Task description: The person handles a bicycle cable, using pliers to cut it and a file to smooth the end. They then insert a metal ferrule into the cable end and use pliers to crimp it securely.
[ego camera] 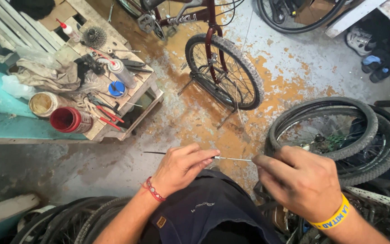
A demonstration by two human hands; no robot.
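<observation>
My left hand [182, 168], with a red cord bracelet at the wrist, pinches a thin metal cable [233, 158] between thumb and fingers. The cable runs level between both hands, and a dark end sticks out to the left of my left hand. My right hand [299, 180], wearing a yellow wristband, pinches the cable's other end with its fingertips. Both hands hover above my knee in dark blue trousers [208, 208].
A maroon bicycle [222, 63] stands ahead on a kickstand. Stacked wheels with tyres [339, 131] lie at right, more tyres [68, 221] at lower left. A wooden bench [127, 95] at left carries a spray can, tins, pliers and rags. The concrete floor is worn and orange-stained.
</observation>
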